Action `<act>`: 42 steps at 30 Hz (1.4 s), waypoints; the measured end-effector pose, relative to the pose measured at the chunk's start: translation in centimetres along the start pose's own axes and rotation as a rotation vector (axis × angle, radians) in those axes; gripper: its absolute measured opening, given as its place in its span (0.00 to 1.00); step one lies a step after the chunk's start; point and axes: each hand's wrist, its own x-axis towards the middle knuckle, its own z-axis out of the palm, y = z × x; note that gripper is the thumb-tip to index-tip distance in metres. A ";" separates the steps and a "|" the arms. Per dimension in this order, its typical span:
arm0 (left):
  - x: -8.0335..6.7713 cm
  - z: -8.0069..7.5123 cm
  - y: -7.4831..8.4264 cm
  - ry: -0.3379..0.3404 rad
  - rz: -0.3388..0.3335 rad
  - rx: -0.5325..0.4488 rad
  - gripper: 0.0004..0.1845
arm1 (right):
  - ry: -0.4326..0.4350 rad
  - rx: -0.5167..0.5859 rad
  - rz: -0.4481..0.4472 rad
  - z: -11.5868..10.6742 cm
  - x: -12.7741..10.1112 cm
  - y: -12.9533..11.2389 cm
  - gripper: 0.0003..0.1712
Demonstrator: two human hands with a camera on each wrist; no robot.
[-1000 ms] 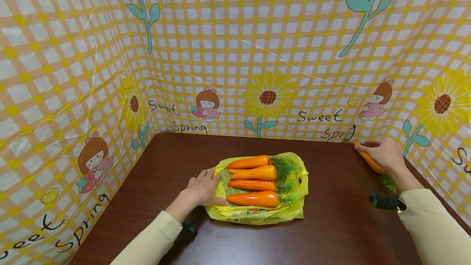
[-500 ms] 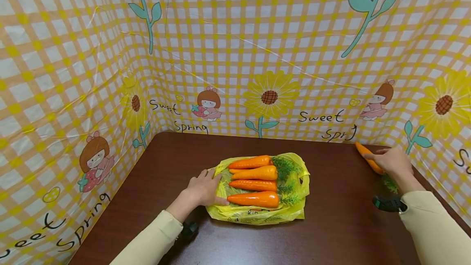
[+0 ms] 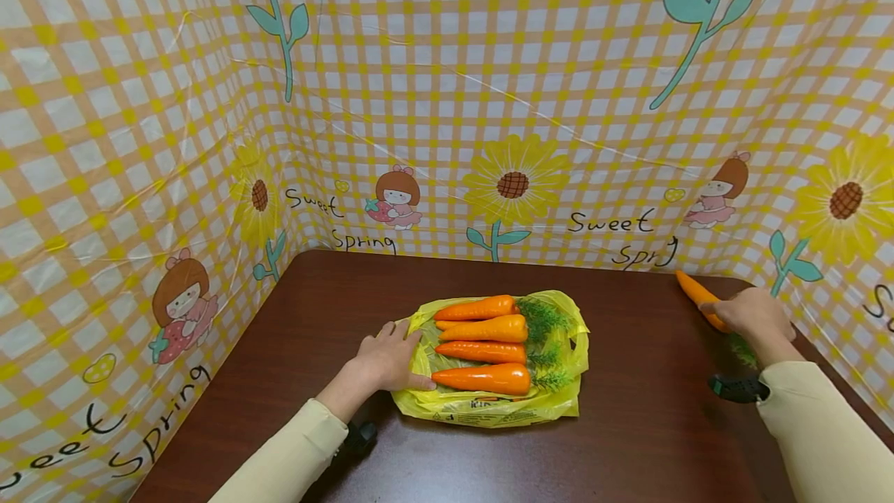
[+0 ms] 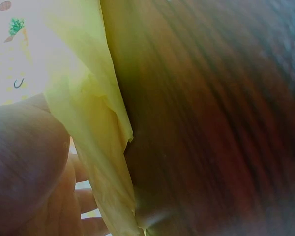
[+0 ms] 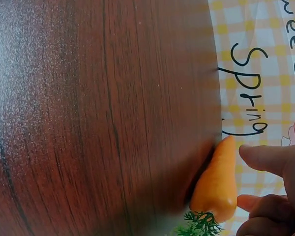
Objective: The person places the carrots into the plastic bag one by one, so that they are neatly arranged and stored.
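Observation:
A yellow plastic bag [image 3: 489,410] lies spread on the table with several orange carrots [image 3: 489,328] on it, green tops to the right. My left hand [image 3: 384,355] rests spread on the bag's left edge, its thumb near the tip of the nearest carrot. In the left wrist view, yellow plastic [image 4: 98,128] passes beside that hand. One more carrot [image 3: 691,289] lies at the table's far right corner. My right hand [image 3: 754,320] is at its thick end. The right wrist view shows the thumb [image 5: 263,157] apart from this carrot and a fingertip close against it.
The dark brown wooden table [image 3: 628,410] ends against a yellow checked cloth [image 3: 419,99] at the back and both sides. Black wrist cameras [image 3: 736,388] sit under the sleeves.
My right hand has slid back along the single carrot, from near its tip towards its leafy end, uncovering more of it. That carrot stays nearly in place; my left hand and the bag hold still.

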 end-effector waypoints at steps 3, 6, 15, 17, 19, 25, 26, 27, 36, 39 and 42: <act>0.0 0.0 0.0 -0.001 -0.001 -0.001 0.53 | -0.008 -0.022 0.017 0.1 0.5 0.2 0.35; 0.0 0.0 0.0 0.000 0.000 -0.002 0.53 | -0.011 -0.034 0.029 0.2 0.9 0.4 0.35; 0.0 0.0 0.0 0.000 0.000 0.000 0.53 | -0.008 -0.043 0.026 0.1 0.5 0.5 0.38; 0.0 0.0 0.0 0.000 -0.001 -0.003 0.53 | -0.012 -0.034 0.030 0.1 0.3 0.5 0.37; 0.0 0.0 0.0 -0.001 -0.001 -0.006 0.53 | -0.016 -0.024 0.037 0.2 0.1 0.5 0.35; 0.0 0.0 0.0 -0.001 -0.001 -0.010 0.53 | -0.008 -0.012 0.042 0.3 0.0 0.6 0.35; 0.0 0.0 0.0 -0.001 -0.001 -0.009 0.53 | -0.005 -0.012 0.042 0.4 0.0 0.6 0.35; 0.0 0.1 0.0 -0.002 -0.001 -0.006 0.53 | -0.003 -0.009 0.042 0.4 0.0 0.6 0.34; 0.2 0.2 -0.1 -0.003 -0.006 -0.011 0.53 | -0.009 -0.009 0.033 0.4 -0.2 0.6 0.31; 0.2 0.2 -0.1 -0.002 -0.005 -0.014 0.53 | -0.003 -0.018 0.026 0.5 -0.3 0.6 0.32; 0.1 0.1 -0.1 0.001 -0.003 -0.015 0.53 | 0.008 -0.023 0.019 0.5 -0.3 0.6 0.32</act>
